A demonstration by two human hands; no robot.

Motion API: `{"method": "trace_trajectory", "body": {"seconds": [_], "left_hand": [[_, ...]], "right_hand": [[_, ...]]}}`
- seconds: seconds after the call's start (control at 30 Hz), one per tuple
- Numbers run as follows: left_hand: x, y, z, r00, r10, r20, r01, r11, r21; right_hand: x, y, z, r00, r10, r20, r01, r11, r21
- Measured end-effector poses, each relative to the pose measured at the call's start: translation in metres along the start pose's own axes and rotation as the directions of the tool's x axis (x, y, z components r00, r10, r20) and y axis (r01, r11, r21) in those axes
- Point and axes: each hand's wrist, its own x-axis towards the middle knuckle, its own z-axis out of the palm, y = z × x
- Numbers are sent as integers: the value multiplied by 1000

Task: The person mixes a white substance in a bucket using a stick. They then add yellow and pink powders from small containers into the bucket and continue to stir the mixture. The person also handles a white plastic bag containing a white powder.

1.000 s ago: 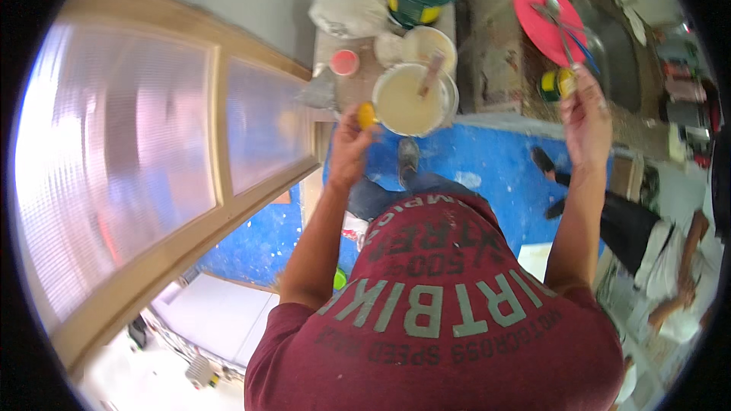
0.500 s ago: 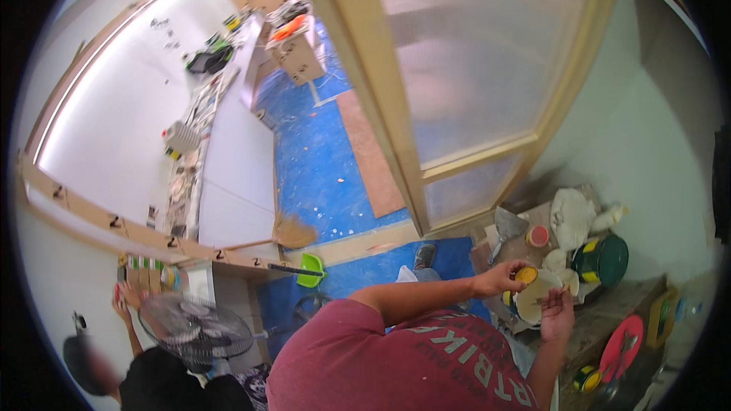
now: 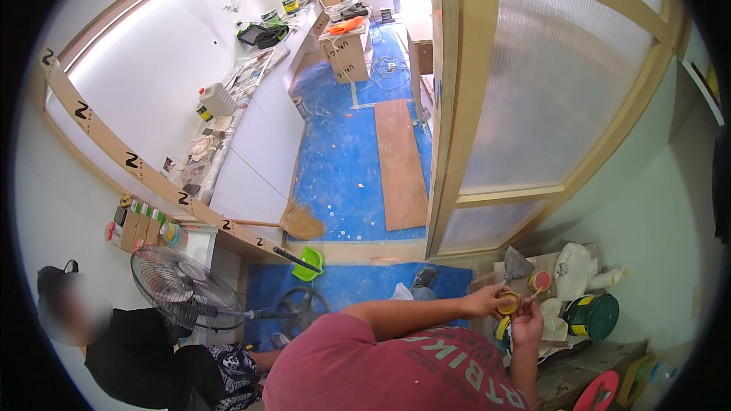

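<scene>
Low at the right, my left hand (image 3: pixel 487 302) grips a small round yellow object (image 3: pixel 509 304), perhaps a lid. My right hand (image 3: pixel 527 323) is raised against it, fingers closed round a slim utensil (image 3: pixel 537 294) that points upward; its tip is too small to make out. Below and around my hands are a pale container (image 3: pixel 556 320), a green bucket (image 3: pixel 592 317) with a yellow label and a red-topped tub (image 3: pixel 539 281). A grey triangular scraper (image 3: pixel 517 265) and a white bag (image 3: pixel 571 269) lie behind them.
A co-worker (image 3: pixel 137 342) in black is at lower left beside a standing fan (image 3: pixel 175 285). A green dustpan (image 3: pixel 307 262), broom (image 3: pixel 301 219) and plywood board (image 3: pixel 400 164) lie on blue floor covering. A framed translucent panel (image 3: pixel 556 84) rises at right; a pink tray (image 3: pixel 595 392) is below.
The view has swung from the counter toward the doorway. My hands, far apart a second ago with my right by the pink tray, have come together over the containers.
</scene>
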Motion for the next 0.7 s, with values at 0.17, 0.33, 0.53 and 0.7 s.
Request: {"method": "trace_trajectory", "body": {"seconds": [0.17,0.33,0.53,0.7], "left_hand": [[-1,-4,-20,991,-100,88,120,955,-270],[3,-26,-31,987,-135,92,158,937,-312],[0,-22,-27,981,-153,122,185,927,-327],[-8,-9,-30,976,-122,179,182,910,-372]], "right_hand": [[-4,6,2,999,-14,-48,14,1000,-17],[1,13,-15,999,27,-47,-26,1000,5],[-7,8,-7,997,2,-71,-4,999,-33],[-8,6,13,1000,8,-22,-9,999,-53]]}}
